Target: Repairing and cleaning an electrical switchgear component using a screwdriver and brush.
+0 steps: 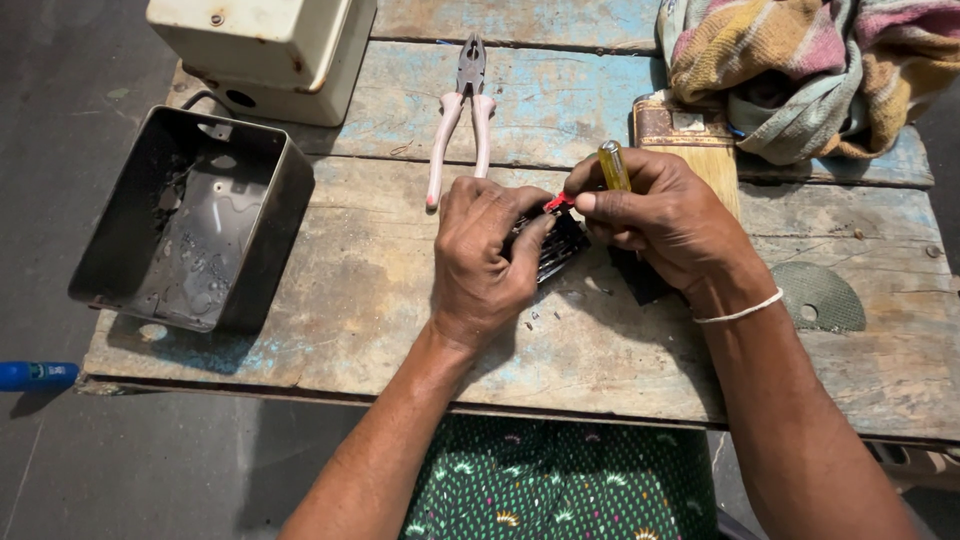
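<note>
Weathered wood carries it all. I see my left hand (480, 255) curled round the black part (555, 245), pinning it to the bench (350, 290) so it stays steady. My right hand (665, 220) pinches a yellow screwdriver (613, 165), tip down onto the part. Pliers (460, 115) lie just behind, within reach.

No screens or signs show anywhere. A small pale label (688, 121) sits on the brown brush (690, 140) near the bench's (350, 290) far right edge; its print is too small to tell.
</note>
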